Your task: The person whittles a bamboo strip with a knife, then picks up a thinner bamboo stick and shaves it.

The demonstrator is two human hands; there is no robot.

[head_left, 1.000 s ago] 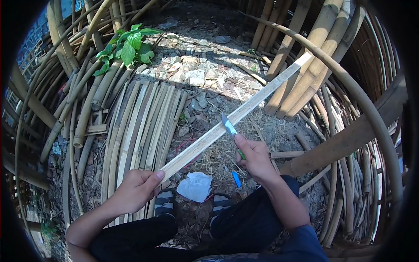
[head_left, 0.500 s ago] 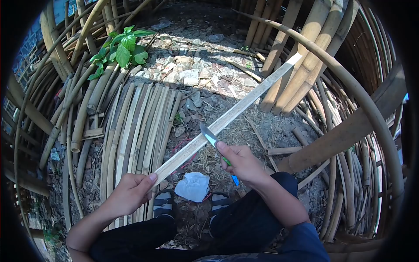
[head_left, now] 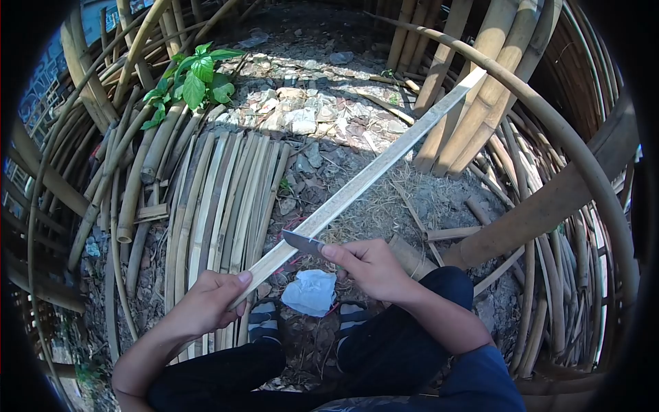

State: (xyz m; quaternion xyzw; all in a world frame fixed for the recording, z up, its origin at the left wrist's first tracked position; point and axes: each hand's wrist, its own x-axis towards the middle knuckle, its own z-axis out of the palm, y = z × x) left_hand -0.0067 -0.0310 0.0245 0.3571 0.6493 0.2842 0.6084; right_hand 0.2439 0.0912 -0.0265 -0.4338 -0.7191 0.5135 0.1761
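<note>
A long, pale bamboo strip (head_left: 371, 172) slants from lower left to upper right in front of me. My left hand (head_left: 211, 302) is closed round its near end, thumb on top. In my right hand (head_left: 371, 268) is a knife (head_left: 302, 242), its handle hidden by the fingers. The blade lies across the strip, touching it a short way beyond my left hand. The strip's far end reaches up in front of thick bamboo poles.
Split bamboo strips (head_left: 220, 199) lie side by side at the left. Bamboo poles (head_left: 494, 82) lean at upper right, and a curved pole (head_left: 563, 137) arches over the right side. White crumpled plastic (head_left: 309, 293) lies between my feet. A green plant (head_left: 199, 75) grows at upper left.
The knife has slid down along the strip towards my left hand, and its blade has turned to lie more level. My left hand still holds the strip's near end.
</note>
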